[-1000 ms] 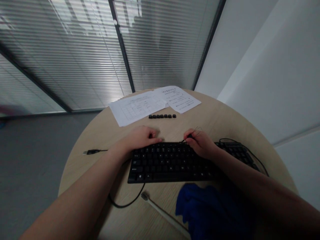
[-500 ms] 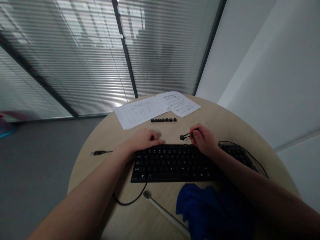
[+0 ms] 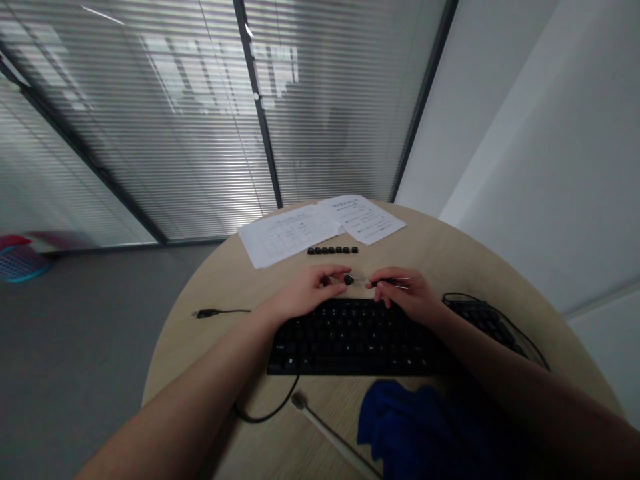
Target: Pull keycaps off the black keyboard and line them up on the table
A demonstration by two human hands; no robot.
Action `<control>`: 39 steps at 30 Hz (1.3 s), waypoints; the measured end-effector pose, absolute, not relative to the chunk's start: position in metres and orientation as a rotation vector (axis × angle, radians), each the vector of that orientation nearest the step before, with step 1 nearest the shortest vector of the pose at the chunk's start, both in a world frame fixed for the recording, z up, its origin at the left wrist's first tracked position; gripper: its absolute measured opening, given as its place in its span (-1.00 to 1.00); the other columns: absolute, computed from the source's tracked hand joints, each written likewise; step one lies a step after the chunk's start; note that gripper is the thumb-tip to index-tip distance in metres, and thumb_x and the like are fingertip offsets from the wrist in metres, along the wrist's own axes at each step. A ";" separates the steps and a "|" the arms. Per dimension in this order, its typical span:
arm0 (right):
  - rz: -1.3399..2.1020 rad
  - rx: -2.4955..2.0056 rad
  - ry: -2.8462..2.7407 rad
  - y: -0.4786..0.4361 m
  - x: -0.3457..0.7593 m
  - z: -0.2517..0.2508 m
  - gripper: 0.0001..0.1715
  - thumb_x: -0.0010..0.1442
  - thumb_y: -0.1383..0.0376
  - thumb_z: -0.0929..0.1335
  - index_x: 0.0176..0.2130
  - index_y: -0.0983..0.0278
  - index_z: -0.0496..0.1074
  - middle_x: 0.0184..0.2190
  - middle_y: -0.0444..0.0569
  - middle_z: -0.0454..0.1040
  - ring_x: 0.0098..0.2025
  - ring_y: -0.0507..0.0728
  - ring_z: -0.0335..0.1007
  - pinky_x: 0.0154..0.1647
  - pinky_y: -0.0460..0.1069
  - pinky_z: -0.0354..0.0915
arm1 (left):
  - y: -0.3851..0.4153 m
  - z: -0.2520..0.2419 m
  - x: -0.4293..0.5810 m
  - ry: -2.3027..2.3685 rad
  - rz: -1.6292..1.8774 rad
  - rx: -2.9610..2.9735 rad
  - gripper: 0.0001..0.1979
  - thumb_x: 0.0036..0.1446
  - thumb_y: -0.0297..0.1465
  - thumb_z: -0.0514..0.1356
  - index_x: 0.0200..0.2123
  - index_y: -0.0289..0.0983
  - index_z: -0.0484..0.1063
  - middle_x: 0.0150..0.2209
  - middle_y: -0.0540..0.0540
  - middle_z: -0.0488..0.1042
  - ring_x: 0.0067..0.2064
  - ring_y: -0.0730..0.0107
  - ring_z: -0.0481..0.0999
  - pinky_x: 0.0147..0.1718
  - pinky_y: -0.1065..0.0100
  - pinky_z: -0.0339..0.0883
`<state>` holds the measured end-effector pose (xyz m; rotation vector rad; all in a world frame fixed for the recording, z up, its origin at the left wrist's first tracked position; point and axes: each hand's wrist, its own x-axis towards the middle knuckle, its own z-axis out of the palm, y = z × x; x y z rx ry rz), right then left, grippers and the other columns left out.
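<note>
The left hand (image 3: 313, 290) has moved forward from its resting place by the keyboard's far edge, and its thumb and forefinger now close narrowly on a small black square plastic keycap (image 3: 349, 280), which half a second ago hung at the end of the tool in the other hand. The right hand (image 3: 407, 293) has its fingers curled tight around a black-handled puller with thin wire loops (image 3: 379, 283), now turned so that the loops point straight at the left fingertips. The keycap thus sits between the 2 hands, just beyond the far edge of the long black plastic keyboard (image 3: 345, 343), and the work appears to have passed from lifting the keycap to parting it from the loops. The cap is dark and tiny in this dim view, so I cannot tell whether the wires still grip it. Farther out on the round pale wood-grain table (image 3: 425, 257), 7 black plastic keycaps (image 3: 331, 251) lie in a row unchanged, the rightmost slightly apart, in front of the white printed paper sheets (image 3: 285, 237). Nearer the person, the pale long-handled brush (image 3: 333, 437) and crumpled blue cloth (image 3: 415, 427) also lie undisturbed.
</note>
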<state>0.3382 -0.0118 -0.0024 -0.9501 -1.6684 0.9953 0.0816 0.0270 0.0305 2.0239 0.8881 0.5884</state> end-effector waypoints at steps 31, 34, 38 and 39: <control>0.932 -0.940 -1.899 -0.012 0.335 0.003 -0.76 0.28 0.19 0.39 -0.16 0.23 0.64 -0.32 0.01 0.63 -0.46 0.04 0.43 -0.47 -0.07 0.34 | 0.036 0.020 0.080 0.998 0.611 1.916 -0.71 0.10 -0.17 0.28 -0.29 -0.30 0.54 -0.39 -0.06 0.49 -0.36 0.38 0.37 -0.36 0.30 0.22; 0.832 -0.954 -1.945 -0.012 0.335 0.002 -0.69 0.37 0.17 0.31 -0.14 0.24 0.61 -0.34 0.00 0.62 -0.47 0.05 0.44 -0.43 -0.04 0.37 | 0.040 0.016 0.077 1.035 0.646 1.927 -0.69 0.11 -0.16 0.26 -0.26 -0.31 0.54 -0.38 -0.07 0.49 -0.37 0.38 0.36 -0.37 0.31 0.22; 0.358 -0.899 -2.033 -0.012 0.337 0.003 -0.66 0.42 0.19 0.24 -0.16 0.21 0.58 -0.27 0.02 0.62 -0.25 0.15 0.52 -0.15 0.10 0.41 | 0.050 0.007 0.073 1.099 0.759 1.868 -0.67 0.12 -0.21 0.27 -0.14 -0.32 0.54 -0.36 -0.08 0.51 -0.36 0.38 0.39 -0.35 0.32 0.26; 0.215 -0.884 -2.029 -0.012 0.338 0.004 -0.66 0.42 0.21 0.23 -0.17 0.20 0.57 -0.22 0.04 0.61 -0.17 0.18 0.52 -0.07 0.15 0.39 | 0.052 0.006 0.072 1.094 0.781 1.839 -0.67 0.12 -0.23 0.27 -0.12 -0.32 0.54 -0.34 -0.08 0.52 -0.36 0.39 0.40 -0.34 0.32 0.27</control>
